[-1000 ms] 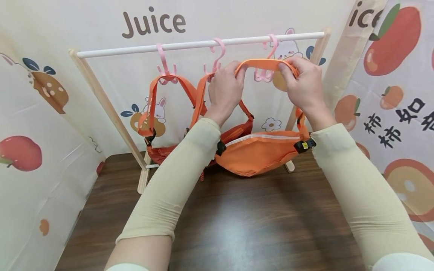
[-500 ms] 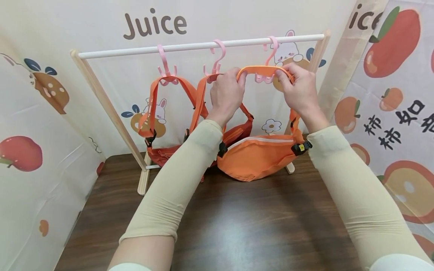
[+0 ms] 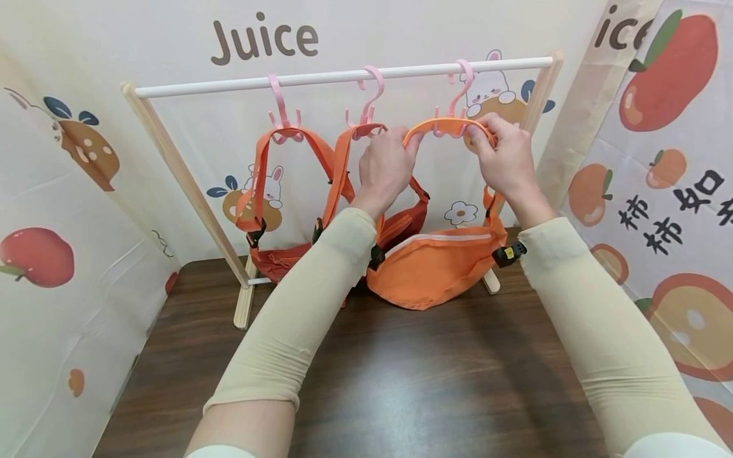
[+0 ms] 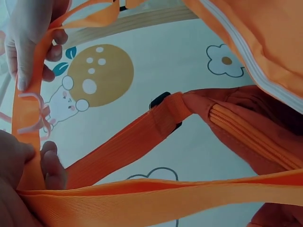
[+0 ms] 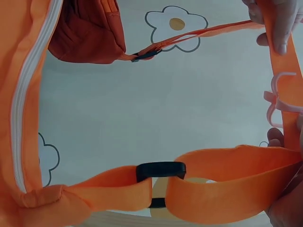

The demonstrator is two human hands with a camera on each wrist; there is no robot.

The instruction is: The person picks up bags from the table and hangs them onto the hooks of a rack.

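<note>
My left hand (image 3: 386, 166) and right hand (image 3: 508, 152) each pinch the strap (image 3: 426, 127) of a bright orange waist bag (image 3: 432, 273) in the head view. Between the hands, the strap lies across the prongs of the right pink hook (image 3: 466, 86); both wrist views show the prongs against it. Below hangs the bag, with its white zipper (image 4: 236, 45) and a black buckle (image 3: 509, 254) at its right end. Two red-orange waist bags hang by their straps from the left pink hook (image 3: 277, 100) and the middle pink hook (image 3: 376, 89). My left forearm partly hides them.
A rack with a white rail (image 3: 321, 78) and wooden legs (image 3: 183, 184) stands on the dark wooden table (image 3: 435, 388). Behind it is a printed cloth backdrop (image 3: 372, 32), with more printed cloth at both sides.
Both hands have lowered the orange waist bag's strap from above the right hook's prongs to their level. The bag has sunk slightly, and the right hand has shifted a little left.
</note>
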